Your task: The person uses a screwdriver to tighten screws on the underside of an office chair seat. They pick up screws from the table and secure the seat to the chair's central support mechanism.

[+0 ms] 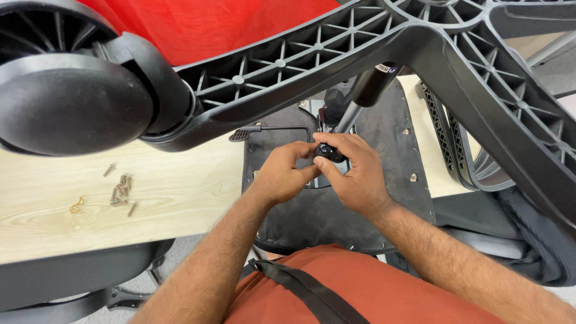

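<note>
An upturned office chair lies before me, its black seat underside [384, 126] facing up on a pale wooden table [174, 192]. Both my hands meet at the seat mechanism below the gas cylinder [360, 96]. My left hand [285, 174] curls beside a small black knob [328, 153], fingers pinched at it. My right hand [354, 171] wraps the same knob from the right. The black star base [372, 42] with ribbed arms spans the top of the view. A large black castor wheel [72, 102] sits at the upper left.
Several loose screws [120, 191] and a small yellowish clip [77, 206] lie on the table at left. A black lever [270, 130] sticks out of the mechanism. Black armrest parts [456, 150] rest at right. Red fabric [204, 24] hangs behind. A mesh chair back [66, 273] sits below the table edge.
</note>
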